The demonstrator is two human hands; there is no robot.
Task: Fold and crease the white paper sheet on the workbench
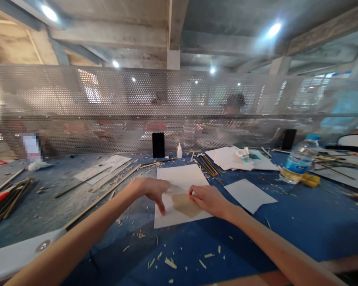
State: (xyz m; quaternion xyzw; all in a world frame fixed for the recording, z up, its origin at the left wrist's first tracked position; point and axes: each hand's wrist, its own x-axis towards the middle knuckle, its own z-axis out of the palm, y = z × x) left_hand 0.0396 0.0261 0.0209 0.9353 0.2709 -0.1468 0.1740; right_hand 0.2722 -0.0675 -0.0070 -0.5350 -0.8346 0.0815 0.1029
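A white sheet of paper [181, 174] lies on the blue table in front of me, and on it is a flat tan piece of paper [185, 204]. My left hand [155, 190] rests on the white sheet's left side, thumb spread away from the other fingers, with nothing visible in its grasp. At the tan piece's right edge, my right hand [209, 198] is closed in a pinch. Its curled fingers partly hide that edge. Behind the white sheet stands a small white squeeze bottle [179, 151] with a pointed nozzle.
Thin sticks [209, 165] and white papers [229, 157] lie behind and to the right. A water bottle [300, 161] stands at right beside a yellow object [312, 180]. Dark sticks [13, 200] lie at left. A black phone-like slab [158, 145] leans near the perforated screen [122, 99]. Shavings litter the table.
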